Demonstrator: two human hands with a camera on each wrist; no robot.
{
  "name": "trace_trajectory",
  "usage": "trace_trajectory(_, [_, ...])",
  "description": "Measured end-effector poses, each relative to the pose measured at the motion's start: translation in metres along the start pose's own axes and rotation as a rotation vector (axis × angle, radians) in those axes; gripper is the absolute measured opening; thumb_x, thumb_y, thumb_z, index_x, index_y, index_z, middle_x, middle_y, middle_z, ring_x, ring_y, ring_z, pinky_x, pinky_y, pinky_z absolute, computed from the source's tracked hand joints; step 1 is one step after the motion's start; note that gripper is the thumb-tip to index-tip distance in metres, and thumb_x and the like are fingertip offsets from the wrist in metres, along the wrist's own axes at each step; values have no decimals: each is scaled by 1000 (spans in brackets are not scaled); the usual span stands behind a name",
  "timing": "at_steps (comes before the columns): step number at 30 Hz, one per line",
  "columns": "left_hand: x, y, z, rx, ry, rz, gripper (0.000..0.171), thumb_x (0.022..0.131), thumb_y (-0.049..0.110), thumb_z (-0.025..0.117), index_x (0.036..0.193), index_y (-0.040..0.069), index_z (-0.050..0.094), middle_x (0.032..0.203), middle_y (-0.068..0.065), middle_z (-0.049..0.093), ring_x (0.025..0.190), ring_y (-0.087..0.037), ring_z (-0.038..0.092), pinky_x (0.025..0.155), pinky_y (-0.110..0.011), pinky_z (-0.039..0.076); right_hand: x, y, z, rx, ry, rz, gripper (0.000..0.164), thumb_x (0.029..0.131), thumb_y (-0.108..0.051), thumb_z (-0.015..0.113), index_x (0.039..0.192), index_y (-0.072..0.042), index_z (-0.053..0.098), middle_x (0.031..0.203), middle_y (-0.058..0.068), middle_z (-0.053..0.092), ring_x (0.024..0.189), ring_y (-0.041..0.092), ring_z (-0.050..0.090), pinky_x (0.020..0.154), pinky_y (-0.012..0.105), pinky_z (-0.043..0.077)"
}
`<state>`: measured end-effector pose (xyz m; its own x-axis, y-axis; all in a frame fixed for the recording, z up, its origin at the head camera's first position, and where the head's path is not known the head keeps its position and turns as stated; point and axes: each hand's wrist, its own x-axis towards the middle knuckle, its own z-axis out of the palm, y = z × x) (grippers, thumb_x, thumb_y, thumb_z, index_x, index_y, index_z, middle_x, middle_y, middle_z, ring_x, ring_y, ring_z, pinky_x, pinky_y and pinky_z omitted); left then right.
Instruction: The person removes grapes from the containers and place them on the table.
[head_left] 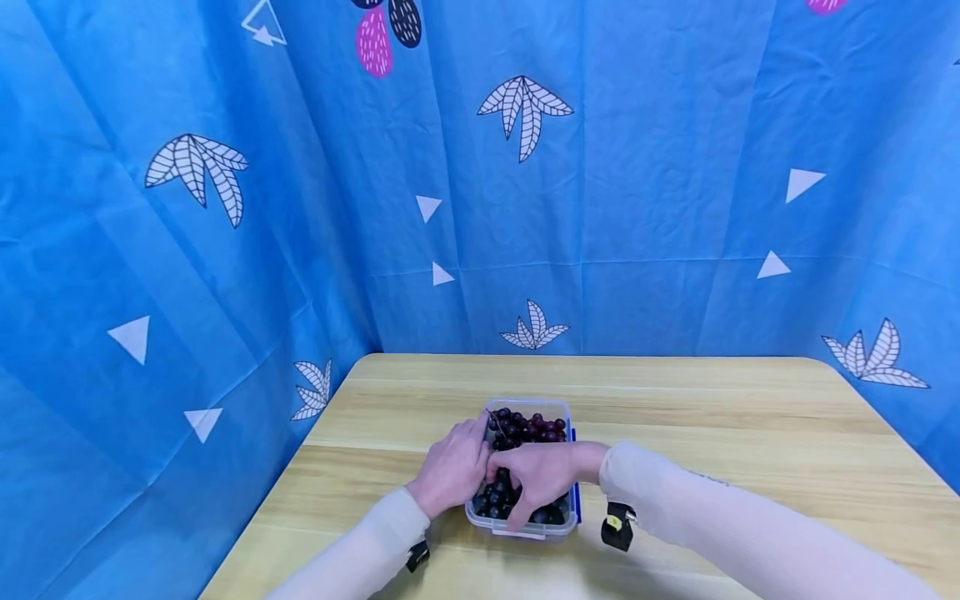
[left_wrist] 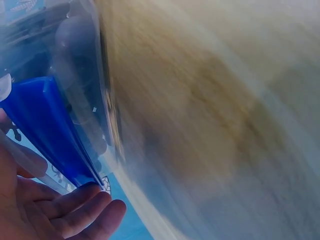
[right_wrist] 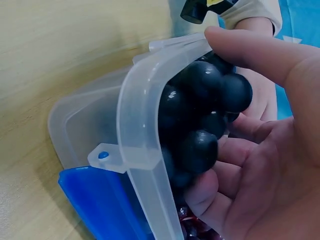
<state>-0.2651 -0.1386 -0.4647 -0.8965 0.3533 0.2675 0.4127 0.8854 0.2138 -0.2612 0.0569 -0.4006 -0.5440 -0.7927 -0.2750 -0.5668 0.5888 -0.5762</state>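
A clear plastic container (head_left: pixel 555 530) filled with grapes stands on the table. Dark black grapes (right_wrist: pixel 198 151) lie in its near part, and reddish-purple grapes (head_left: pixel 546 427) in its far part. My left hand (head_left: pixel 453 464) grips the container's left side, its fingertips at the end of a blue latch (left_wrist: pixel 50 130) in the left wrist view. Over the near part, my right hand (head_left: pixel 542 473) has its fingers curled about the black grapes, its thumb by the near rim. Part of the grapes is hidden under that hand.
The container stands on a light wood table (head_left: pixel 712 417). Beyond the table hangs a blue patterned curtain (head_left: pixel 652 208), which also runs along the left side. Another blue latch (right_wrist: pixel 102 202) hangs down on the container's right side.
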Motion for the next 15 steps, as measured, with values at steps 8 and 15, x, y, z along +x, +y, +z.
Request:
trace_trajectory(8, [0, 3, -1, -2, 0, -10, 52, 104, 20, 45, 150, -4, 42, 115, -12, 67, 104, -25, 64, 69, -38, 58, -3, 4, -2, 22, 35, -29, 45, 78, -20, 74, 120, -23, 60, 79, -6, 60, 67, 4, 53, 64, 22, 47])
trace_trajectory(15, [0, 5, -1, -9, 3, -25, 51, 104, 21, 45, 150, -2, 44, 118, -14, 67, 108, -28, 64, 72, -44, 58, -8, 7, -9, 50, 84, -51, 51, 79, -19, 72, 128, -18, 61, 87, -4, 63, 75, 3, 56, 74, 22, 50])
